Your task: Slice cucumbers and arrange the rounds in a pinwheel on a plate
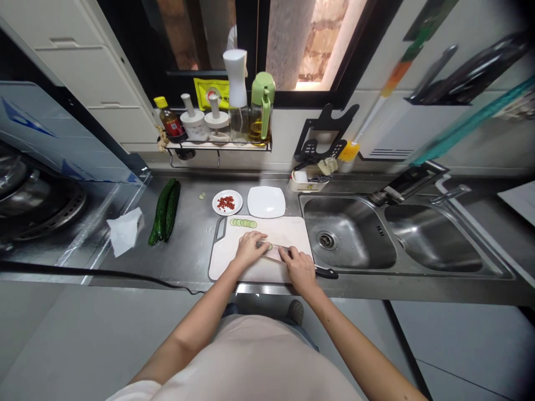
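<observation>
My left hand (251,248) is closed over the left part of a white cutting board (221,260), fingers around a small cucumber piece (270,247) whose pale cut face points right. Close beside it, my right hand (301,268) has its fingers pressed together on something small and dark, mostly hidden. A knife (326,272) lies partly under the right hand, its black handle sticking out past the board's right edge. Along the board's top left, several thin cucumber slices (243,223) overlap in a row.
Behind the board stand a small plate of red bits (227,203) and a square white plate (266,201). Whole cucumbers (164,213) and a crumpled tissue (125,230) lie to the left. A double sink (351,236) adjoins at right. Above hangs a condiment rack (219,146).
</observation>
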